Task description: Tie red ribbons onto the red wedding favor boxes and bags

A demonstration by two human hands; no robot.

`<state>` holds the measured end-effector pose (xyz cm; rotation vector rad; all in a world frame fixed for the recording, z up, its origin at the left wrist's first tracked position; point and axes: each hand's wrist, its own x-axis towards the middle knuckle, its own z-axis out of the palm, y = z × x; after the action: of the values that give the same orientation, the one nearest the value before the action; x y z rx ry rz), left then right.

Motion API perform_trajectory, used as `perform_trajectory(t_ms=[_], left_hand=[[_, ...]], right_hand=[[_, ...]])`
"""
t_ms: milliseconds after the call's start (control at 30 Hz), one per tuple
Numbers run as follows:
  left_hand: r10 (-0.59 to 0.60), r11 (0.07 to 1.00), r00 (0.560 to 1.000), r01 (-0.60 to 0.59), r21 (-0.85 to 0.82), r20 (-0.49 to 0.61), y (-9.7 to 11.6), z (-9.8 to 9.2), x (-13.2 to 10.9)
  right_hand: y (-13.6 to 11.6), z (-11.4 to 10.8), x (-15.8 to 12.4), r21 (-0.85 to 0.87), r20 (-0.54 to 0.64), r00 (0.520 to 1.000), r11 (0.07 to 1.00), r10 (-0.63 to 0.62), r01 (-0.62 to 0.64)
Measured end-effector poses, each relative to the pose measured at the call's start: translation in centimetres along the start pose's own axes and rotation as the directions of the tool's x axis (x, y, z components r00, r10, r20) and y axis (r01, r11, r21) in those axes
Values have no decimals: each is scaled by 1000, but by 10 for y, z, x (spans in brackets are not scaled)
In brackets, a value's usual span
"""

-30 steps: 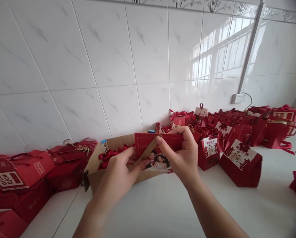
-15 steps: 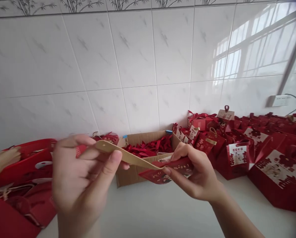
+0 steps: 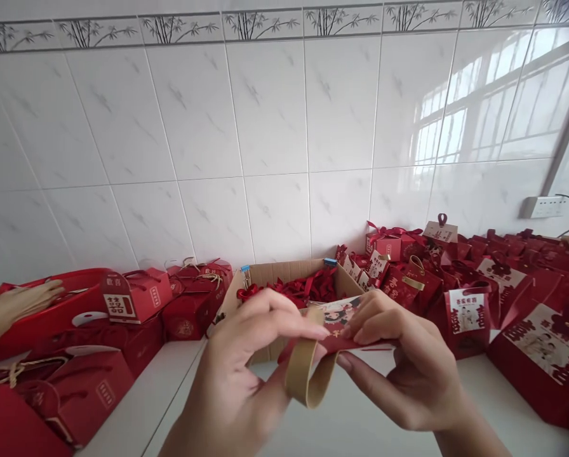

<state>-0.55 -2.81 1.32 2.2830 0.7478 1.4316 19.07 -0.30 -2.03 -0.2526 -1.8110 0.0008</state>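
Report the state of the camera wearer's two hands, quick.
Left hand: closed, fingers and thumb on the curled gold strap.
Right hand: closed, pinching the red printed card.

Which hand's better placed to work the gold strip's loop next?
Probably the left hand: its fingers are right at the curled gold strip. The right hand grips the printed red card between thumb and fingers, so it looks better suited to steadying.
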Motion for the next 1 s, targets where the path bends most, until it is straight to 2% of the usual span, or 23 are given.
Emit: perform_trajectory(t_ms=[100,233,467,667,767,900,1000], left_hand=[[21,1000,999,-20,21,-41,-2,9,5],[-23,991,998,14,-129,-63,0,17,10],[-90,974,993,72,-216,-76,0,17,9],[-54,977,998,47,-209,-26,0,17,10],[6,988,1000,-2,-156,23,-3,14,6],[-2,977,997,20,-213,82,-9,12,2],[13,981,997,2,-195,73,-11,16,4]], right_hand=[[0,-1,1,6,-3,1000,1000,-2,2],[-1,-2,2,-5,-18,1000,1000,-9,9],[-2,-3,0,12,-26,1000,1000,-3,3],[-1,-4,3,-27,-42,999,1000,-12,11],[0,-4,5,-68,-58,996,996,-67,63],[1,-3,5,-143,-85,986,981,-145,132],[2,-1,6,-191,-142,969,966,-201,172]])
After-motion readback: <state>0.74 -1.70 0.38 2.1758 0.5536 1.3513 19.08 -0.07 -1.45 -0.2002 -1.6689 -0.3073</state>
